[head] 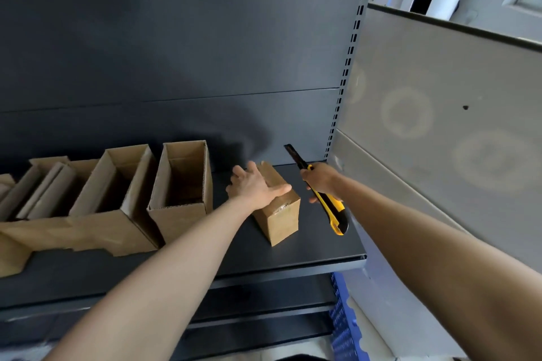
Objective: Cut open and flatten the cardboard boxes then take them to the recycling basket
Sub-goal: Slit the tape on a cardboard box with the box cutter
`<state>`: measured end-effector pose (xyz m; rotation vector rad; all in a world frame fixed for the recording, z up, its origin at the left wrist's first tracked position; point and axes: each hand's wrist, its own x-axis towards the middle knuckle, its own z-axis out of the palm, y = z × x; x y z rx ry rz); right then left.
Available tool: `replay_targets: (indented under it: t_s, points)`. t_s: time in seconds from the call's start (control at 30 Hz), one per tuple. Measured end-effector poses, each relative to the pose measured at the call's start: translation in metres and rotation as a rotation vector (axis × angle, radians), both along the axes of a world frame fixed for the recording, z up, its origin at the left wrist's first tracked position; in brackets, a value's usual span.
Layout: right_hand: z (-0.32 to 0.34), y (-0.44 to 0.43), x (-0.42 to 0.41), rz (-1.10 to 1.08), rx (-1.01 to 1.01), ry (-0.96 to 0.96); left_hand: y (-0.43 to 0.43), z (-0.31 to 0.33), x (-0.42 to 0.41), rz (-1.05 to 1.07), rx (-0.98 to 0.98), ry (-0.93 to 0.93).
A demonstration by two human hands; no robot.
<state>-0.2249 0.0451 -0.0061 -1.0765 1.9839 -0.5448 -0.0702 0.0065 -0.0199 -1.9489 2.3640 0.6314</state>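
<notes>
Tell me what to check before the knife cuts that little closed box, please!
1. Small closed brown cardboard box stands flat on the dark metal shelf: ok.
2. Left hand rests on the box's top to steady it: ok.
3. Right hand grips the yellow-and-black utility knife: ok.
4. Dark blade is slid out and points away from both arms: ok.
5. Left fingers are clear of the cutting line: not ok, the hand covers most of the top.
6. Blade is sharp enough: cannot tell.
</notes>
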Motion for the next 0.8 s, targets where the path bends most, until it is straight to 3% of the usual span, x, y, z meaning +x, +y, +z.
replay_targets:
  t_s: [0.1,0.3,0.43,0.53,0.63,0.8]
  points:
    - [0.002,-0.002,-0.004,0.009,0.003,0.031,0.003,0.003,-0.012,0.064,0.034,-0.001]
    - [0.003,-0.002,-0.01,-0.003,-0.013,0.048,-0.009,0.023,-0.016,-0.084,0.166,-0.124]
    - [0.005,-0.001,-0.014,0.021,-0.016,0.093,0.006,0.009,-0.029,-0.038,0.054,-0.127]
    - [0.01,0.001,-0.022,0.03,0.0,0.138,0.001,0.005,-0.021,-0.204,0.073,-0.071]
    - [0.019,0.005,-0.03,0.131,0.028,0.266,-0.013,0.007,-0.001,-0.379,0.229,-0.041]
    - [0.03,0.013,-0.039,0.368,0.057,0.493,-0.023,0.009,0.025,-0.38,0.152,-0.042]
